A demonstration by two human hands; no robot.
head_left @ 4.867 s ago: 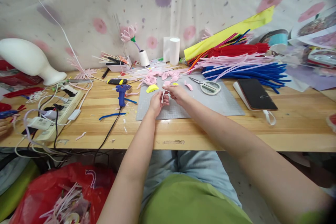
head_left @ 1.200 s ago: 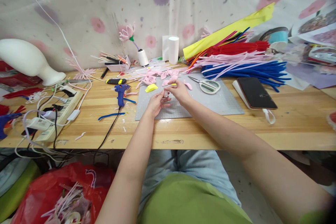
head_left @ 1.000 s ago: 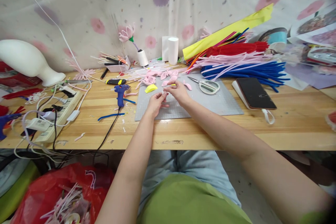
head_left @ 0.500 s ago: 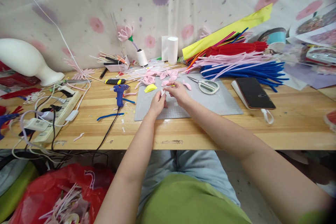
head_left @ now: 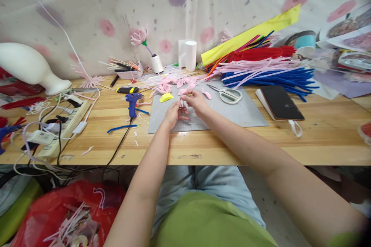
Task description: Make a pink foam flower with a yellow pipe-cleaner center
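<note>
head view: the left hand (head_left: 173, 115) pinches a small pale piece (head_left: 181, 104) over the 9 o'clock side of the grey mat (head_left: 245, 112); the right hand (head_left: 198, 102) has its fingers narrow beside it, hold unclear. a slack pinch could drop it near the pink petals (head_left: 180, 83), at 12 o'clock.

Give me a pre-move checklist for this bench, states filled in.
1. Small pale piece held: ok, pinched in the left hand.
2. Right hand gripping it too: cannot tell, its fingertips are close to the piece but the contact is unclear.
3. Scissors clear of both hands: ok, lying on the gray mat, apart from them.
4. Blue glue gun off the mat: ok, on the table to its left.
5. Glue gun hot: cannot tell.
6. Table free of offcuts: not ok, a blue strip and small scraps lie near the glue gun.
</note>
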